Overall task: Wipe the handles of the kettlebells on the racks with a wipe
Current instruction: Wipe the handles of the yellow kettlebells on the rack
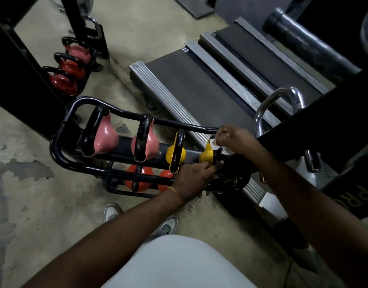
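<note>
On the top tier of the rack (60,140), at its right end, the right hand (235,140) pinches the white wipe (214,144) against the handle of the nearest yellow kettlebell (207,155), while the left hand (191,179) steadies that handle from below, fingers curled round it. The thin wipe could bunch or slip off, leaving the underside unwiped

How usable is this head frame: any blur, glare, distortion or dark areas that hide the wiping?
Head view: dim, with the black frame at right nearly featureless. Wide-angle bending curves the treadmill rails. Small glare spots sit on the pink kettlebells and the chrome handle. The right hand and wipe are slightly soft, the left hand sharper. The yellow kettlebell's handle is mostly hidden by the hands.
</note>
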